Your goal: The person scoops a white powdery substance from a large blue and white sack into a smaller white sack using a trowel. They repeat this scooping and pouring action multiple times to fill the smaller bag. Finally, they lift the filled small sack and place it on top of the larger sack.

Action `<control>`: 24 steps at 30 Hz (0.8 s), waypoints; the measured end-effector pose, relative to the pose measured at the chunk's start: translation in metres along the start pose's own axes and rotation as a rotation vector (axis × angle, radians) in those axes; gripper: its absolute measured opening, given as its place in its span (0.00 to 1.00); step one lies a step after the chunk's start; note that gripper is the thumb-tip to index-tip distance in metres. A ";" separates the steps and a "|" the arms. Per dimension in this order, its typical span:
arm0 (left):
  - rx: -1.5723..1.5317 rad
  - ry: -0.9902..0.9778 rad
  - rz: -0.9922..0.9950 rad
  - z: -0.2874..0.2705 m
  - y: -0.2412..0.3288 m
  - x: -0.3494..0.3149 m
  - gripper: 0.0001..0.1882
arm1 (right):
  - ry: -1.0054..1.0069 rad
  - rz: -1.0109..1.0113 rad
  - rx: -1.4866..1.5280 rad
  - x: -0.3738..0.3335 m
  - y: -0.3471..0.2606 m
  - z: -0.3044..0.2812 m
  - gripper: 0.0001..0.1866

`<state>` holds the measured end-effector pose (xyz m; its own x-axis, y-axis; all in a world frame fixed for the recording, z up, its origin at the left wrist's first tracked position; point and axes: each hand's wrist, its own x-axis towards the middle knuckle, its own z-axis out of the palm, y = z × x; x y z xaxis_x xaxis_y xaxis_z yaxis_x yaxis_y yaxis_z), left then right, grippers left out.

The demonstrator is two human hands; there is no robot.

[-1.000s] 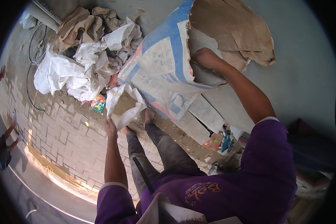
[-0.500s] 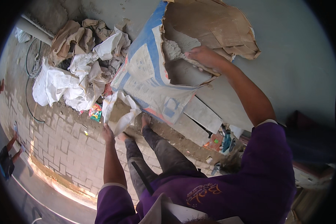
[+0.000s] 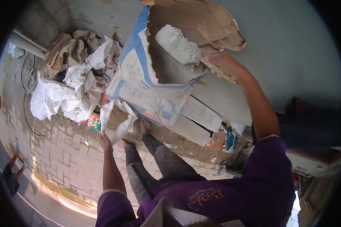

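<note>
My right hand (image 3: 226,63) is closed round the pale handle of a trowel (image 3: 221,72), its blade hidden under a big heap of whitish-grey powder (image 3: 180,45). The loaded trowel is over the mouth of a large, torn-open paper bag (image 3: 138,68) in blue and white, with a brown inside. Lower down on the left, my left hand (image 3: 106,143) grips the rim of a small white woven sack (image 3: 122,128), holding its mouth apart. Whatever lies deep in that sack is hard to make out.
Crumpled white sacks (image 3: 57,96) and brown paper (image 3: 58,56) lie heaped at left, near a dark hose (image 3: 25,109). A colourful packet (image 3: 94,122) sits beside the small sack. Pale boards (image 3: 201,113) lie right of my feet. Another person's legs (image 3: 17,166) show at far left.
My right hand has drawn the trowel up from inside the paper bag, now piled with powder. My left hand keeps its grip on the small sack.
</note>
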<state>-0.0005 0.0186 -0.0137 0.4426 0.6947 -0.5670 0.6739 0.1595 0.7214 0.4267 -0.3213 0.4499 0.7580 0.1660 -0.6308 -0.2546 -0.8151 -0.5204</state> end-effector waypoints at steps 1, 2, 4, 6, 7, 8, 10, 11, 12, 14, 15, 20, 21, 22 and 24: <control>0.014 -0.008 0.018 0.002 0.001 0.000 0.32 | 0.011 0.006 0.010 -0.005 0.001 -0.002 0.19; 0.019 -0.022 0.004 0.004 0.002 0.000 0.32 | 0.022 0.012 0.019 -0.009 0.002 -0.003 0.19; 0.038 -0.035 -0.021 0.002 0.007 -0.002 0.32 | 0.025 0.023 0.026 -0.014 0.005 -0.006 0.19; 0.023 -0.060 -0.036 0.004 0.011 -0.001 0.32 | 0.024 0.045 0.006 -0.020 0.004 -0.013 0.19; 0.013 -0.074 -0.045 0.007 0.012 -0.001 0.32 | 0.047 0.033 0.024 -0.026 0.001 -0.014 0.18; 0.001 -0.073 -0.027 0.012 0.007 0.002 0.32 | 0.070 0.019 0.039 -0.033 -0.002 -0.014 0.18; -0.018 -0.051 0.011 0.009 -0.009 0.012 0.31 | 0.076 -0.013 0.056 -0.042 -0.009 -0.011 0.18; -0.025 -0.061 0.028 0.004 -0.014 0.016 0.32 | 0.062 -0.028 0.052 -0.044 -0.012 -0.010 0.18; -0.041 -0.086 0.040 0.008 -0.016 0.017 0.32 | 0.058 -0.034 0.036 -0.052 -0.019 -0.010 0.18; -0.064 -0.079 0.017 -0.003 -0.014 0.016 0.31 | 0.062 -0.064 0.006 -0.057 -0.026 -0.002 0.18; -0.079 -0.077 -0.029 -0.001 -0.002 0.009 0.31 | 0.054 -0.063 -0.018 -0.064 -0.028 0.002 0.18; -0.105 -0.050 -0.024 0.000 0.017 0.007 0.29 | -0.042 -0.119 0.025 -0.100 -0.024 0.034 0.17; -0.121 0.011 0.000 0.000 0.012 0.010 0.29 | -0.057 -0.141 0.030 -0.102 -0.020 0.044 0.17; -0.108 -0.002 -0.052 -0.004 0.012 0.011 0.28 | -0.063 -0.156 0.037 -0.102 -0.014 0.055 0.16; -0.171 -0.008 -0.052 -0.007 0.016 0.005 0.29 | -0.165 -0.169 0.051 -0.100 -0.009 0.083 0.15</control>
<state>0.0082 0.0293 -0.0026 0.4144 0.6771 -0.6081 0.5856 0.3130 0.7477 0.3029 -0.2845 0.4700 0.6850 0.3894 -0.6158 -0.1659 -0.7396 -0.6523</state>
